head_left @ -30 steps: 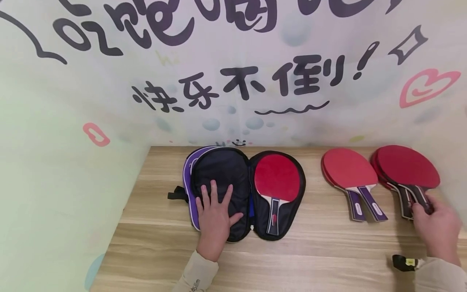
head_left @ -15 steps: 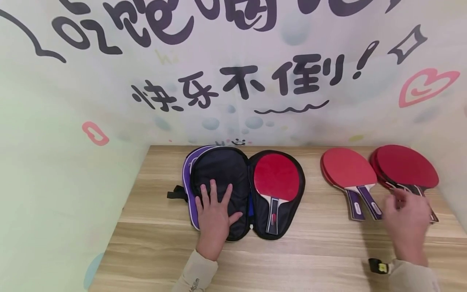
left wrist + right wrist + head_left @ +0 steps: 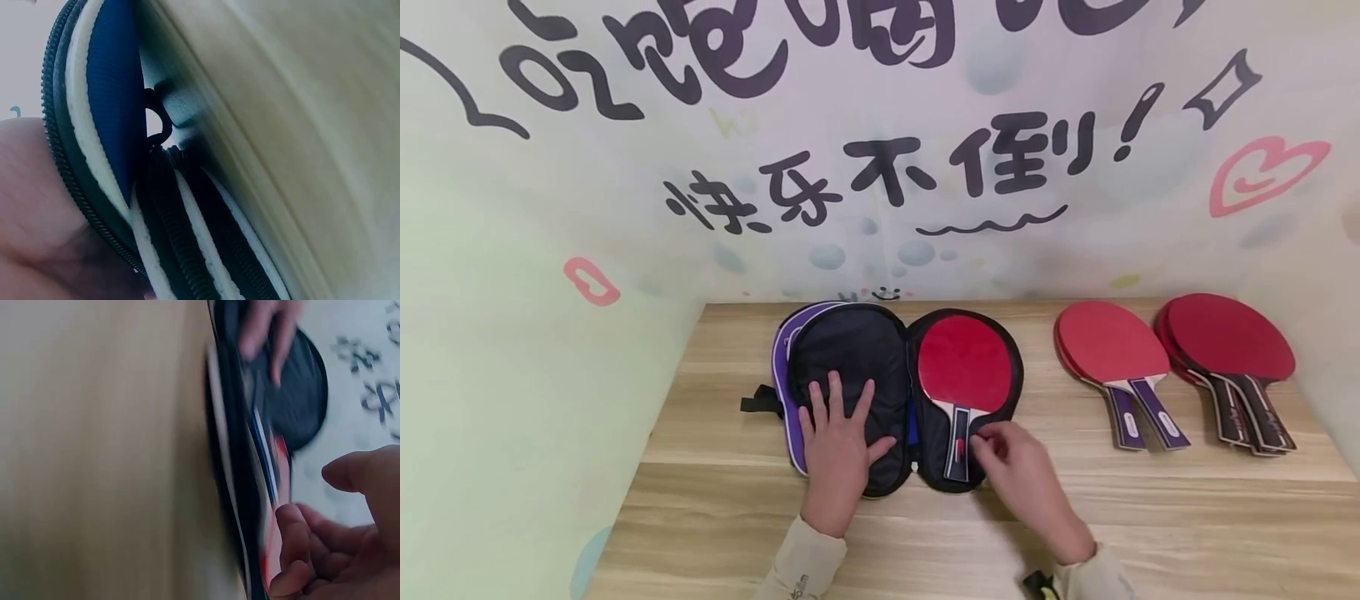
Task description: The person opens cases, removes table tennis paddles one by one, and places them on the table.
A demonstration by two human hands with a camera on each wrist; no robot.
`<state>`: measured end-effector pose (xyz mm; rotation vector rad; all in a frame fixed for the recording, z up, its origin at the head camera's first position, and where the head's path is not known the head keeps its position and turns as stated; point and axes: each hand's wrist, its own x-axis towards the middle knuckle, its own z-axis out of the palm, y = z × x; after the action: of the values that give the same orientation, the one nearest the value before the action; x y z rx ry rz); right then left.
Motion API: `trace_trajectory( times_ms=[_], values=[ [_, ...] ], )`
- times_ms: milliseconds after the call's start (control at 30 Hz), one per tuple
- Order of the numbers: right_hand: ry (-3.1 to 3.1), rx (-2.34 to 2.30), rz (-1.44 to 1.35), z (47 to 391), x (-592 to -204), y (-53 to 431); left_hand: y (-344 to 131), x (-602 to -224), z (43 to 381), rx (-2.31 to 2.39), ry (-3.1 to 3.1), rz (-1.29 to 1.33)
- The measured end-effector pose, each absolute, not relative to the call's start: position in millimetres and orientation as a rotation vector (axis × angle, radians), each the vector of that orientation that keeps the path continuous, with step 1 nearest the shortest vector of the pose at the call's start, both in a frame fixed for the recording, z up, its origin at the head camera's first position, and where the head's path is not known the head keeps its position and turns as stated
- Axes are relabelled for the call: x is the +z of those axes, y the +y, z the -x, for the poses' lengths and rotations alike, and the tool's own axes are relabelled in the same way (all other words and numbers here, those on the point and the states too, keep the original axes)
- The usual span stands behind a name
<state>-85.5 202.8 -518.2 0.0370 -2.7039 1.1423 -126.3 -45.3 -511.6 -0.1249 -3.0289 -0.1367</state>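
Note:
A black racket case (image 3: 857,358) lies unfolded on the wooden table. My left hand (image 3: 837,458) rests on its left half with the fingers spread. In the right half lies a table tennis racket (image 3: 964,362), red side up, its dark handle toward me. My right hand (image 3: 1018,471) is beside that handle, fingertips right at its edge. In the right wrist view the thumb (image 3: 350,472) stands apart from the bent fingers (image 3: 294,544), which overlap the racket's edge. The left wrist view shows the case's zipper edge (image 3: 53,137) and blue lining (image 3: 115,81).
Under the case's left half shows a purple case (image 3: 793,433) with a black strap (image 3: 762,400). At the right lie red rackets with purple handles (image 3: 1157,412), and next to them darker red rackets (image 3: 1232,333) with black handles. A printed wall (image 3: 880,258) borders the table's back.
My right hand has let go of the black-handled rackets at the right and come left to the racket in the case. The left hand has stayed put.

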Motion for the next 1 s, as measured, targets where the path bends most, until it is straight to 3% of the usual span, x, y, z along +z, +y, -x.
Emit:
trace_trajectory(
  times_ms=[233,600,1000],
  values=[
    [-2.869,1.157,0.18,81.8,-525.0,166.0,-45.2,-512.6,126.7,-0.14,-3.024,0.139],
    [-2.88,0.887,0.039,77.0,-535.5,151.4,-46.4,-510.2,126.6,-0.125,-3.044,0.126],
    [-2.825,1.38,0.312,73.3,-522.0,164.3,-45.9,-509.4,126.5,-0.141,-3.078,0.112]
  ],
)
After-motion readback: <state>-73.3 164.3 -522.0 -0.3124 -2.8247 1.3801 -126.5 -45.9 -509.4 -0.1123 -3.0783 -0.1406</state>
